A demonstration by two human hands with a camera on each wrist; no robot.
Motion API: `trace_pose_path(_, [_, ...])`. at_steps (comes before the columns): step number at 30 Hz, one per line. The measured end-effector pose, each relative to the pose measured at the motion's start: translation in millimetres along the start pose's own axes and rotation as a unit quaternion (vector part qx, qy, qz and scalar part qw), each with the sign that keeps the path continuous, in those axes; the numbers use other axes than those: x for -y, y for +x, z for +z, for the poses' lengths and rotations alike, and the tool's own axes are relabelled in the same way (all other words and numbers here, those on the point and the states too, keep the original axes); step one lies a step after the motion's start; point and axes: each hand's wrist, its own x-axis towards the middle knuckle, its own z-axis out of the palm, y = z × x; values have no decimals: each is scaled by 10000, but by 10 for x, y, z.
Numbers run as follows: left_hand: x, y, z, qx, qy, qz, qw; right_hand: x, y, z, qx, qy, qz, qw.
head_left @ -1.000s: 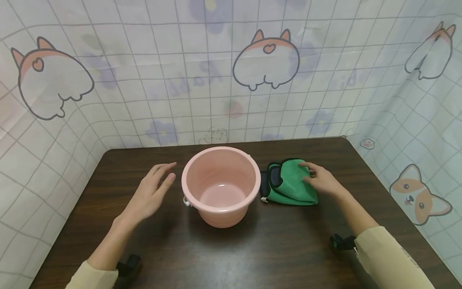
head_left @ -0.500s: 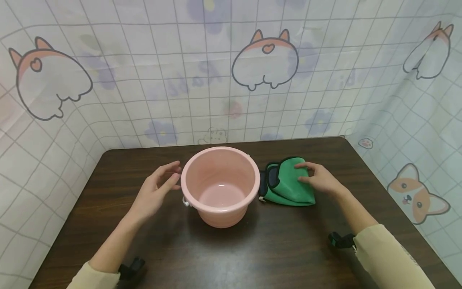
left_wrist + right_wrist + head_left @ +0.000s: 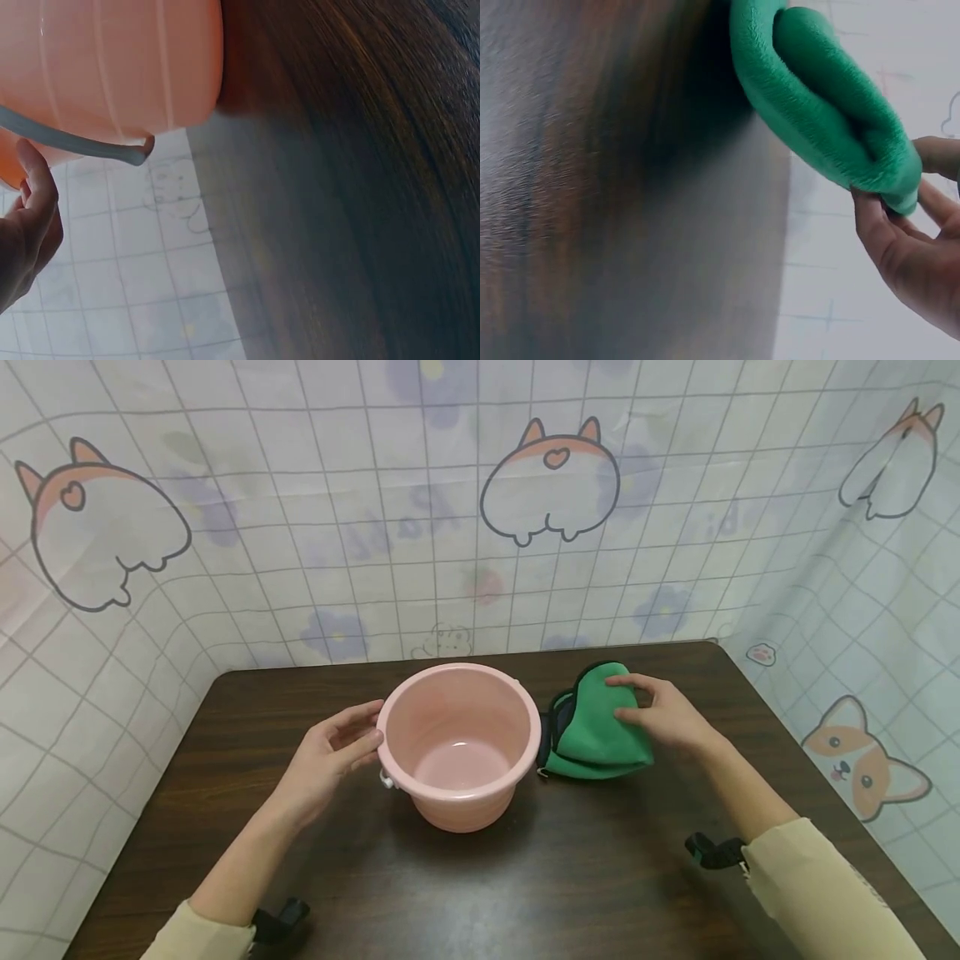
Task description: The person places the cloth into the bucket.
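A pink bucket (image 3: 459, 810) stands upright on the dark table, its inside bare. My left hand (image 3: 322, 768) is at the bucket's left rim, fingertips and thumb right at the edge. In the left wrist view, the bucket's pale handle (image 3: 75, 142) hangs along its side, close to the left hand's fingers (image 3: 41, 187). Right of the bucket, my right hand (image 3: 663, 714) pinches a folded green cloth (image 3: 600, 727) with dark trim. The right wrist view shows the fleecy cloth (image 3: 825, 112) folded over, its end between thumb and fingers, raised at that side.
The dark wooden table (image 3: 465, 902) reaches up to a wall covering (image 3: 420, 568) with a grid and cartoon dogs. Black straps (image 3: 281, 920) hang under both wrists near the sleeves.
My left hand has moved right, up to the bucket's rim. The right hand has taken hold of the green cloth and lifted its edge slightly. The bucket has stayed in place.
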Motion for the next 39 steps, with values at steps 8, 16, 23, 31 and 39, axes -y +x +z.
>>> trace_pose_path(8, [12,17,-15,98,-405,-132,9990,293,9,-61,110,356,-361,9987])
trace_pose_path(16, [23,21,-1,32,-750,-194,9970,604,-18,-90,201,537,-637,9963])
trace_pose_path(23, [-16,25,8,-3,-905,-344,9953,829,-70,-134,208,496,-825,9951])
trace_pose_path(31, [-25,31,22,-10,-983,-407,9943,1071,-145,-203,-57,409,-765,9962])
trace_pose_path(39, [-26,29,15,2,-1008,-407,9941,1264,-168,-280,-126,437,-1125,9926])
